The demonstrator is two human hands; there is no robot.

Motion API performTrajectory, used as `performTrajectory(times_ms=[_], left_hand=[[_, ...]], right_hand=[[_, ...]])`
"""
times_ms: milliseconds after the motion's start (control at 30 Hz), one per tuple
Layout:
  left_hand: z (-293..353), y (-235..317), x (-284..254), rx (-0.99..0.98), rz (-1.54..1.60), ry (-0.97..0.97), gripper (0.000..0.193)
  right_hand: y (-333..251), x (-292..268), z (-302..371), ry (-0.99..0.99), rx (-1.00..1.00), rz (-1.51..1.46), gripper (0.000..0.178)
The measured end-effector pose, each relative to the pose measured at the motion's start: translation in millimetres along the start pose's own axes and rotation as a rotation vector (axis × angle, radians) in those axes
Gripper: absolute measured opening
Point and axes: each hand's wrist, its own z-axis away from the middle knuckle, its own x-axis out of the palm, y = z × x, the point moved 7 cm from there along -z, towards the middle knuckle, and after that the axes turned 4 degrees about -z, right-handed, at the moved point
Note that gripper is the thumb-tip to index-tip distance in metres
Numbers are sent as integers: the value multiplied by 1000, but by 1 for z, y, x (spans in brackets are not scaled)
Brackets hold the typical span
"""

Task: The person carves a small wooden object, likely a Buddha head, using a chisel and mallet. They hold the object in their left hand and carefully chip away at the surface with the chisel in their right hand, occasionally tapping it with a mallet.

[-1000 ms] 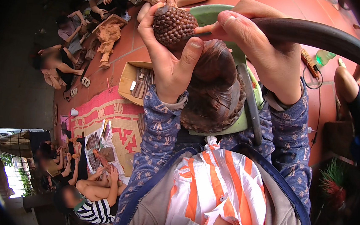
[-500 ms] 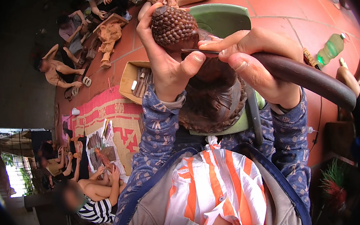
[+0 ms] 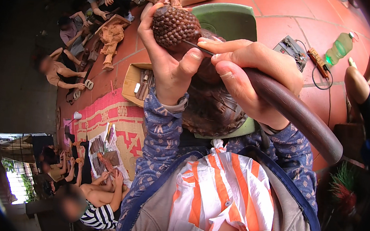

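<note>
Within the cupped left hand (image 3: 165, 64) sits a carved head (image 3: 175, 26), right hand (image 3: 260, 73) gripping a tool (image 3: 296, 113) beside it.

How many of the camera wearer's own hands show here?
2: the left hand cups the knobbly carved head; the right hand grips the dark-handled tool. The left is partly hidden.

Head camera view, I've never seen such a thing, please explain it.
There's no robot: these are a person's bare hands, seen from a fisheye camera worn on their head, looking down, so straight edges bend. The left hand cups the bumpy head of a dark carved figure. The right hand holds a long-handled tool, its thin blade at that head. A green seat shows beyond the figure. On the red tiled floor are a patterned mat, a box of tools and a green bottle.
</note>
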Motion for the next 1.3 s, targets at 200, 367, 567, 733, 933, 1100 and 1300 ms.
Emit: performTrajectory(times_ms=[200,367,567,733,933,1100,1300], left_hand=[[0,4,2,-25,-32,-20,80],[1,4,6,-116,7,-30,86],[1,2,3,-84,96,-35,95],[0,2,1,-111,64,-17,95],[0,-2,5,-120,122,-40,91],[-2,2,4,-117,179,-58,88],[1,-1,5,-139,121,-67,90]], right_hand=[[27,-3,9,177,76,-146,10],[48,-9,11,-55,120,-341,15],[48,-8,9,-201,39,-549,13],[30,-5,10,-64,-37,-280,12],[23,-5,14,35,-119,-104,10],[11,6,16,10,-253,-31,9],[39,4,27,255,-37,-351,4]])
